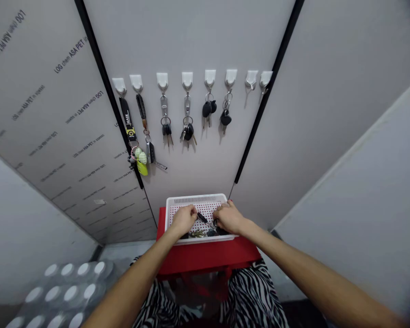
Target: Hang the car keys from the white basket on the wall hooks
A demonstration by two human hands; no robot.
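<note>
My hands cover parts of the white basket (196, 199), so I can't see all that is in it. Some dark keys (222, 231) peek out from under my right hand (230, 217), by the basket's near right corner. The brass-coloured keys (198, 233) near the basket's front edge are too small and blurry to count. The basket sits on a red table (205, 257), and my arms hide bits of it. Down to the left of the basket, the clear bottles with white caps (70, 294) get cut off at the bottom.

On the grey panel (37, 109) left of the basket, I can read "ASA PET" and "LOG chem" again and again. Some of the words are upside down. Up on the wall, above and left of the basket, a black wrist strap (125, 111) has small letters that look like "MASK". More key bunches (188, 130) hang on white hooks (187, 78) above the basket.

My left hand (185, 218) pinches one end of a black key strap (202, 217) over the middle of the basket. My right fingers bend down by the strap's metal end, but I can't tell if they are squeezing it.
</note>
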